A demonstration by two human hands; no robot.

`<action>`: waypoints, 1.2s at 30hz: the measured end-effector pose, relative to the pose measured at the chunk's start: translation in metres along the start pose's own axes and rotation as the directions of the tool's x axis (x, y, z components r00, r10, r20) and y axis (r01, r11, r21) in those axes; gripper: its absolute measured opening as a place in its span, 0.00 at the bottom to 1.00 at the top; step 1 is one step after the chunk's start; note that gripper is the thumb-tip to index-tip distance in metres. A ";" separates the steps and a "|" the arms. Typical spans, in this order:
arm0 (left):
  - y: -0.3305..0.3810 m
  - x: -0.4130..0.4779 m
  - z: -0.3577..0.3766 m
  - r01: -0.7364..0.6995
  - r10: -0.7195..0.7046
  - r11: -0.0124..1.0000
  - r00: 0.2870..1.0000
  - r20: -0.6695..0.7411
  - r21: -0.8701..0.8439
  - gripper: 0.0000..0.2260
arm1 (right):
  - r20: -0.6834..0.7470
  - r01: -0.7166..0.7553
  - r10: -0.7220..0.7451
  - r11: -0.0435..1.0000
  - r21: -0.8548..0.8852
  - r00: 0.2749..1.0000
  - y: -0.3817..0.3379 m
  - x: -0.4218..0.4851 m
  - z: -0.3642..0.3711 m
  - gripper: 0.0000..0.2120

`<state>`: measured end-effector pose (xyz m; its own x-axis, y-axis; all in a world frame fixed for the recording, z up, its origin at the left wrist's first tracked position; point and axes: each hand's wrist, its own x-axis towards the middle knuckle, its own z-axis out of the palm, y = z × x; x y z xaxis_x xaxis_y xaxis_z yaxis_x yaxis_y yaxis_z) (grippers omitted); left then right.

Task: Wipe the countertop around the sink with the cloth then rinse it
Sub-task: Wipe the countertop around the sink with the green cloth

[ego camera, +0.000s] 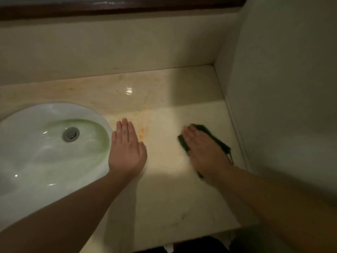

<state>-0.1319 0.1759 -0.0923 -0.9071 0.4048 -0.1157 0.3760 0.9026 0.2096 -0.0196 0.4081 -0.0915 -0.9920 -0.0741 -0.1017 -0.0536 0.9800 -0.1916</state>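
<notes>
A dark green cloth [217,141] lies flat on the beige stone countertop [164,189], right of the sink. My right hand [202,148] presses on the cloth with straight fingers and looks blurred. My left hand [125,150] rests flat on the countertop beside the rim of the white sink [27,161], fingers straight and together. Two small orange spots [141,133] sit on the counter just right of my left fingers. The basin has a greenish tint around its metal drain [70,134].
A side wall [282,106] closes the counter on the right, close to the cloth. A low backsplash [109,52] runs along the back under a dark wooden frame [109,6]. The counter's front edge [182,238] lies near my forearms.
</notes>
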 end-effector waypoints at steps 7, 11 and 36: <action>0.001 -0.002 0.004 -0.014 0.014 1.000 1.000 -0.023 -0.003 0.33 | -0.141 -0.407 0.409 0.913 0.044 0.902 0.067 0.142 -0.031 0.28; -0.001 0.005 0.008 -0.004 0.004 1.000 0.999 -0.036 0.000 0.33 | -0.131 -0.280 0.279 0.960 0.014 0.951 0.024 0.202 -0.025 0.28; -0.085 0.156 -0.030 0.250 -0.246 0.967 0.967 -0.073 0.053 0.35 | -0.245 -0.388 0.405 0.914 0.116 0.881 0.002 0.217 -0.024 0.24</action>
<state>-0.3111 0.1574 -0.0987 -0.9829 0.1589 -0.0928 0.1471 0.9815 0.1226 -0.2381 0.3980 -0.0903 -0.9237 0.3763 0.0717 0.3488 0.9035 -0.2489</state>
